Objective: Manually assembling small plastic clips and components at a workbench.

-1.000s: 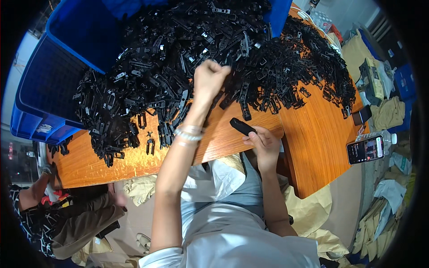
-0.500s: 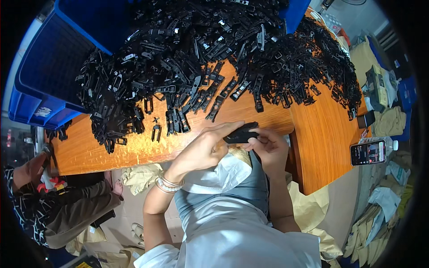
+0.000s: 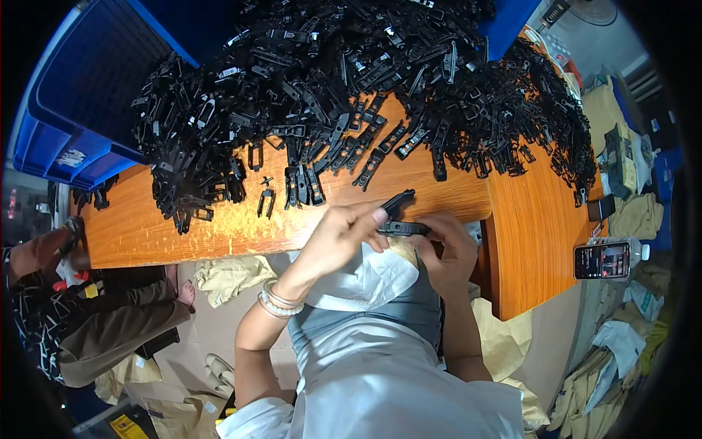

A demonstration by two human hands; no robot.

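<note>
Close to the table's front edge, my left hand (image 3: 335,240) pinches a slim black plastic piece (image 3: 399,200), which tilts up and away to the right. My right hand (image 3: 449,254) has its fingers closed on the right end of a second black plastic part (image 3: 406,228), longish and nearly level. The two pieces lie close together at my left fingertips; whether they are joined I cannot tell. Beyond my hands spreads a large heap of black plastic parts (image 3: 292,88), mostly slotted, frame-like strips. A few strips (image 3: 303,184) lie apart at its near edge.
Blue crates (image 3: 80,146) stand at the left of the orange wooden table (image 3: 534,234). A phone (image 3: 602,261) leans by its right side. A pale bag (image 3: 365,282) lies over my lap. Another person's legs (image 3: 124,329) show at the left, and cloth and bags pile up at the right.
The black piece at my left fingers has tilted upward, showing two pieces where one dark shape was visible. My right hand has moved slightly lower. The view has shifted a little.
</note>
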